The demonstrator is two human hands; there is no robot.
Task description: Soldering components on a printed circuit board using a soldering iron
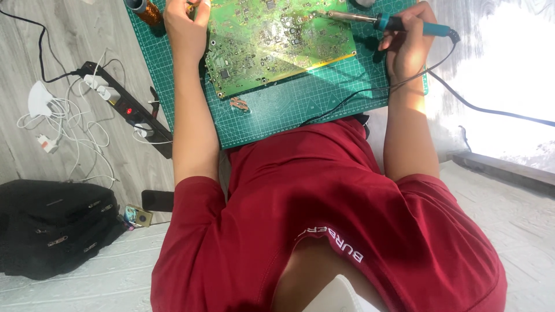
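A large green circuit board (272, 40) lies on a teal cutting mat (289, 110) in front of me. My right hand (407, 52) grips a soldering iron (399, 24) with a blue handle, and its metal tip touches the board's far right part. My left hand (185, 23) rests at the board's left edge. Its fingers pinch a small thin thing that the frame's top edge cuts off. The iron's black cord (370, 92) runs across the mat toward my red shirt.
A small copper-coloured piece (239, 104) lies on the mat below the board. Left of the mat are a black power strip (127, 107), tangled white cables (63, 115), a black bag (52, 231) and a dark phone (157, 200). An amber roll (147, 10) stands at the mat's top left.
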